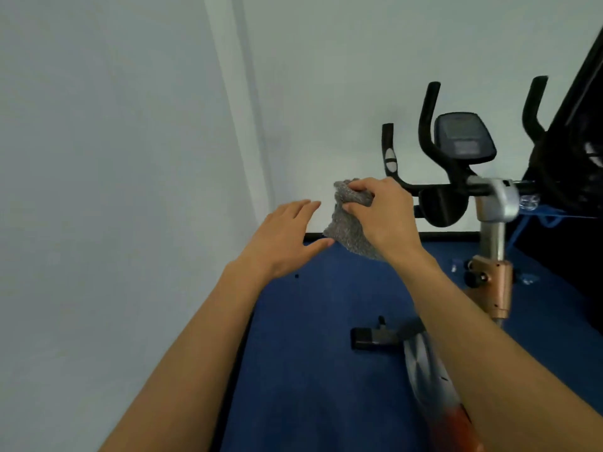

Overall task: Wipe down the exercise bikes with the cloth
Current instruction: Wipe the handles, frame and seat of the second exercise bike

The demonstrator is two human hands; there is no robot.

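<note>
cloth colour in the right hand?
Speckled grey cloth, bunched in the right hand; head view, the only one.

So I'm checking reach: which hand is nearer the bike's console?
Right. The right hand, gripping the cloth, sits just left of and below the console; the left hand is farther left.

two bare forearms enter from the bottom edge, no sleeves showing anywhere along them up to the frame's edge. left hand (287,238) bare: no glove, ring, watch or band at the wrist. right hand (381,212) likewise bare, wrist unadorned. nails short where they show; the picture is too soft to tell more. no clothing of the person falls within the head view.
</note>
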